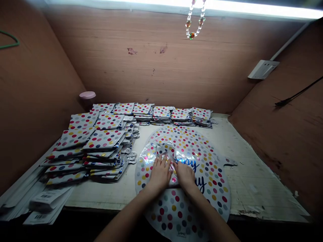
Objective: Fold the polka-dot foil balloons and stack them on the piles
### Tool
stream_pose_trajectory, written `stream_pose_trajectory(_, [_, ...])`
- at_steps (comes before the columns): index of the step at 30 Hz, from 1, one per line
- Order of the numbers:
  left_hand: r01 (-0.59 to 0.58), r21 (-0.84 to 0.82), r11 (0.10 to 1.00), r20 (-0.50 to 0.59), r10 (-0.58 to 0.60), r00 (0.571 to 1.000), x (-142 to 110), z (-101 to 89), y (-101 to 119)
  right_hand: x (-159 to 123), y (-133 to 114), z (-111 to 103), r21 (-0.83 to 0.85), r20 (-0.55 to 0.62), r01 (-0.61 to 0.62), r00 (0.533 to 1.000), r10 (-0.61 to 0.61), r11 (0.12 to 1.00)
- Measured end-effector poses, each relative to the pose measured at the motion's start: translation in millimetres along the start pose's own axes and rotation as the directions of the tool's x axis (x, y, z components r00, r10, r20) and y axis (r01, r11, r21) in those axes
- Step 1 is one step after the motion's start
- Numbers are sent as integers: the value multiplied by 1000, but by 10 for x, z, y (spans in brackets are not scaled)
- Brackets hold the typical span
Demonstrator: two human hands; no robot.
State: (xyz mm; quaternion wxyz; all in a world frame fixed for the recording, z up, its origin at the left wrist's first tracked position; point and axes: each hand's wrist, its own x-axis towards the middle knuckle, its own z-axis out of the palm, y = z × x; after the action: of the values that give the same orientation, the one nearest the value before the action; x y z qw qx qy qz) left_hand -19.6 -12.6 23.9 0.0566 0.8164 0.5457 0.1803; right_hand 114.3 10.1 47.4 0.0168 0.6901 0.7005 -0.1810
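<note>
Within a wood-panelled booth (106,57), we see a pale worktable (101,196). At left, stacked folded polka-dot foil balloons (104,139) could topple if nudged. Centrally, the left hand (160,171) presses palm-down, fingers slightly spread, on a folded foil piece (163,148) atop flat round balloons (214,173); slick foil could spring open if pressure eases. The right hand (185,173) curls alongside; its grip we cannot determine.

Head camera: on the person's head, above the near side of the bench (252,188)
Facing: forward and down, toward the back wall (106,64)
Forearms (126,215): closest, at the bottom edge
Hands (160,172): near, just below mid-view
</note>
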Motion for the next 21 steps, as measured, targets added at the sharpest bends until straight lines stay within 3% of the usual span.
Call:
stream_pose_trajectory(3, [18, 12, 1000, 106, -19, 994, 46, 114, -138, -174, 93, 7, -50, -102, -52, 994, 47, 997])
stream_pose_trajectory(5, [25, 16, 1000, 142, -28, 989, 45, 156, -186, -336, 229, 47, -112, -220, 133, 963, -155, 985])
stream_pose_trajectory(6, [28, 20, 999, 152, -31, 988, 46, 153, -196, -406, 307, 74, -154, -268, 278, 912, -310, 948])
stream_pose_trajectory(9, [-22, 20, 1000, 163, 19, 986, 64, 31, -208, -487, 505, 155, -274, -344, 601, 668, -660, 751])
stream_pose_trajectory(12, [-233, -79, 969, 244, 246, 938, 23, -195, -259, -440, 596, 198, -352, -404, 707, 476, -781, 613])
stream_pose_trajectory(14, [-349, -173, 921, 304, 387, 871, -90, -304, -320, -454, 637, 213, -326, -424, 770, 399, -813, 548])
stream_pose_trajectory(15, [-372, -201, 906, 318, 420, 850, -172, -326, -349, -491, 666, 220, -282, -411, 802, 395, -822, 527])
stream_pose_trajectory(17, [-374, -218, 902, 298, 426, 854, -362, -299, -393, -598, 746, 237, -145, -316, 848, 448, -836, 510])
stream_pose_trajectory(19, [-355, -236, 905, 207, 403, 891, -540, -219, -403, -690, 841, 252, 9, -210, 863, 495, -843, 505])
stream_pose_trajectory(21, [-315, -293, 903, 73, 350, 934, -659, -146, -377, -702, 909, 250, 158, -200, 850, 526, -826, 503])
